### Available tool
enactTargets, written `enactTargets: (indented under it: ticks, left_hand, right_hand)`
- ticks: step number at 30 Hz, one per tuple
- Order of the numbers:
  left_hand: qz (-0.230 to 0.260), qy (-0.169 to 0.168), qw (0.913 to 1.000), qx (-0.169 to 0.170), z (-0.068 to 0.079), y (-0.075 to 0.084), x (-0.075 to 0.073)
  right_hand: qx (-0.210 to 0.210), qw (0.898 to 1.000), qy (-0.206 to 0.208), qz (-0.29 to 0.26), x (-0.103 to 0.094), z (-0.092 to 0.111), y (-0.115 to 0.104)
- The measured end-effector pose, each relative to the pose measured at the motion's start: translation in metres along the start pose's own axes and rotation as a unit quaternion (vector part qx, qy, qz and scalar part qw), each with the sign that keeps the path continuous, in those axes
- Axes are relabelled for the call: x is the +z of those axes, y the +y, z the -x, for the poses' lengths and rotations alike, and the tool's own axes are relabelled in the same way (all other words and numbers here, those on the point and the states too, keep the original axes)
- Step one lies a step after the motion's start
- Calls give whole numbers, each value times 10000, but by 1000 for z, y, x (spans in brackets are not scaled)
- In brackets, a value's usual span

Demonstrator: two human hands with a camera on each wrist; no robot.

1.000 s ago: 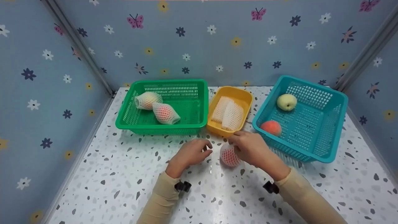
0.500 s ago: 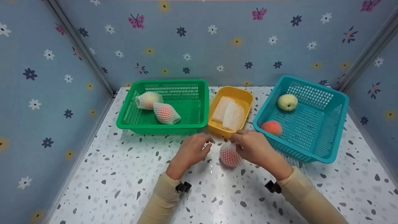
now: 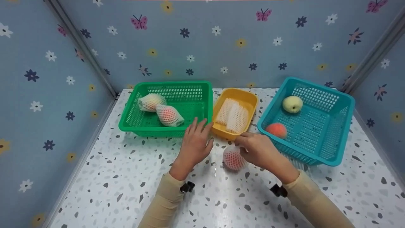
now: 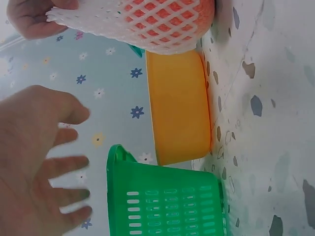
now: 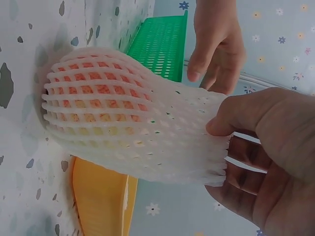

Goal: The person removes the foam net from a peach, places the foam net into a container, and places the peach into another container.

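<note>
A peach in a white foam net sleeve (image 3: 233, 159) stands on the table with the sleeve's loose end upward. My right hand (image 3: 258, 148) pinches that loose end between thumb and fingers, as the right wrist view shows closely. In that view the netted peach (image 5: 98, 98) touches the tabletop. My left hand (image 3: 194, 144) is spread with straight fingers, near the front right corner of the green basket (image 3: 171, 129). It holds nothing; in the left wrist view the left hand (image 4: 44, 162) is apart from the sleeve.
In the green basket lie two netted fruits (image 3: 170, 115). The yellow tray (image 3: 221, 133) holds foam net sleeves (image 3: 237, 118). At right, the blue basket (image 3: 329, 158) contains a bare peach (image 3: 277, 130) and a pale yellow-green fruit (image 3: 292, 104). A patterned wall (image 3: 202, 41) stands behind.
My left hand has moved forward toward the green basket, and its curled fingers have straightened and spread. The right hand keeps its pinch on the sleeve, almost still.
</note>
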State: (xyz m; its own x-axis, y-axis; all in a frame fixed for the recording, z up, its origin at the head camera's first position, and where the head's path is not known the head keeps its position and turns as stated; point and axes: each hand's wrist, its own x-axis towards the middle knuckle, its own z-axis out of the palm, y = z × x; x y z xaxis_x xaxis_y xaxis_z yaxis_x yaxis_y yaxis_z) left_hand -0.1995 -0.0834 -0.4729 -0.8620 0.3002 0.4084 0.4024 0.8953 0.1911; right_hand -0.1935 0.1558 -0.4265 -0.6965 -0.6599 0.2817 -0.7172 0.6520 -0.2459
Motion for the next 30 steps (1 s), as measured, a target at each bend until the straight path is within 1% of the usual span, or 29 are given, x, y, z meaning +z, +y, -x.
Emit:
enactTargets:
  ticks: [3,6,9,11,15,22,26,30]
  left_hand:
    - [-316,-426,9981,-308,-1,-2,3]
    - [-609,-810,9934,-543,0,-3,7]
    - [-839,-1100,9880,-689,0,-4,9]
    - [-918,-1227,9854,-741,-1,-3,10]
    - [-896,-1345,9834,-822,-1,-2,10]
    - [-937,-1359,9821,-903,-2,-1,11]
    - [-959,-1404,9804,-999,-2,0,12]
    - [-850,-1263,9835,-972,0,1,14]
  right_hand:
    - [-2,10000,28,-69,-3,1,1]
    - [-13,9999,21,-112,-6,2,2]
    - [-47,9999,35,-158,-9,2,2]
    - [-106,9998,87,-135,-12,3,2]
    - [-224,9994,240,-61,-18,2,3]
    - [-297,9985,467,22,-33,-4,2]
    - [-229,9983,529,131,-43,-10,1]
    - [-80,9979,595,223,-52,-18,3]
